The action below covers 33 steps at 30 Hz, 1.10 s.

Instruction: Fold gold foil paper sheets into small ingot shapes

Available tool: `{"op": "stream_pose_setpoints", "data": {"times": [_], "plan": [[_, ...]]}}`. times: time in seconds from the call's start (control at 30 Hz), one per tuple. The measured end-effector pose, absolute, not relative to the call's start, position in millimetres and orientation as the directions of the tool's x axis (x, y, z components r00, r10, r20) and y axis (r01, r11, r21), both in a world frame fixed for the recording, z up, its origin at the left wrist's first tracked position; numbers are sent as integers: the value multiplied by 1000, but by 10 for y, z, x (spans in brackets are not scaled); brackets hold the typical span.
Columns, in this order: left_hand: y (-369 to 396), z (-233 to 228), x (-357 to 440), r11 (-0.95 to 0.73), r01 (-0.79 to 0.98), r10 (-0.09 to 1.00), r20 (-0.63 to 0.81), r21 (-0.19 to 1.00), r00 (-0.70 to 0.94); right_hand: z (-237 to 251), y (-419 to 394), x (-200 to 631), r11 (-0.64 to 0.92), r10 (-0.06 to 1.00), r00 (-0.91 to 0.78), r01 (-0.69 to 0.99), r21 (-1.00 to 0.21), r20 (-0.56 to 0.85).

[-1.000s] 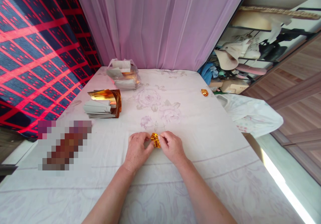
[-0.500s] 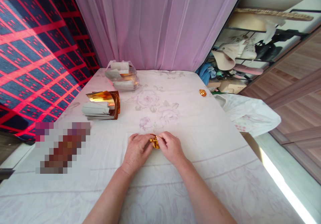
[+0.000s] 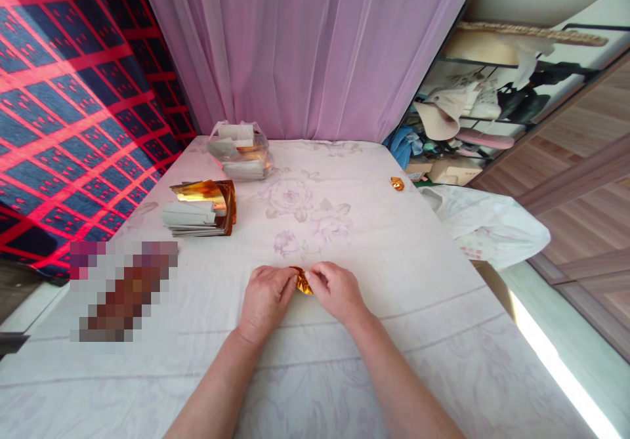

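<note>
Between my two hands is a small piece of folded gold foil paper point(image 3: 304, 284), shiny and creased. My left hand point(image 3: 268, 298) pinches its left side with thumb and fingers. On the opposite side, my right hand point(image 3: 337, 289) grips the foil the same way. The fingers cover part of its edges, so its full shape is hidden. A stack of gold and white paper sheets point(image 3: 194, 219), curled at one end, lies to the left beyond my left hand. Far off to the right, a small folded gold piece point(image 3: 397, 184) rests near the table's edge.
A clear plastic bag of paper sheets point(image 3: 241, 157) stands at the back left of the cloth-covered table point(image 3: 394, 347). A pixelated patch point(image 3: 123, 291) hides something on the left. Beyond the right edge are a white plastic bag point(image 3: 497, 226) and a crowded shelf.
The foil between my fingers has turned and now looks wider and more slanted. My left hand has shifted slightly left. The view has tilted a little.
</note>
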<state>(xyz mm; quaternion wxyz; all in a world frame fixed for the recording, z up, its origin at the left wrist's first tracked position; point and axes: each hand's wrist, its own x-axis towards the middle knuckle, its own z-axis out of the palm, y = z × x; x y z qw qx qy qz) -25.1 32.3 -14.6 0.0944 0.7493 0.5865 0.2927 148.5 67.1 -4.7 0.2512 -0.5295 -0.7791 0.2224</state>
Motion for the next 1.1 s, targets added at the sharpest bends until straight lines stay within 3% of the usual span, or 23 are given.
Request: {"op": "stream_pose_setpoints", "data": {"times": [0.17,0.43,0.63,0.93,1.1], "plan": [[315,-128,-235,-267,823,944,307,502,119,67,644,1494,268,946,-325,769,-580,6],[264,-72,-195,-261,841,932,351,474,92,70,651,1481,284,957,-277,825,-488,89],[250,-63,-200,-122,818,951,301,563,-65,142,618,1455,299,953,-295,881,-367,69],[300,-26,-236,-123,898,976,217,422,31,137,595,1396,355,934,-341,864,-356,102],[302,-17,-238,-117,911,980,192,394,43,169,589,1391,300,949,-315,895,-331,9]]}}
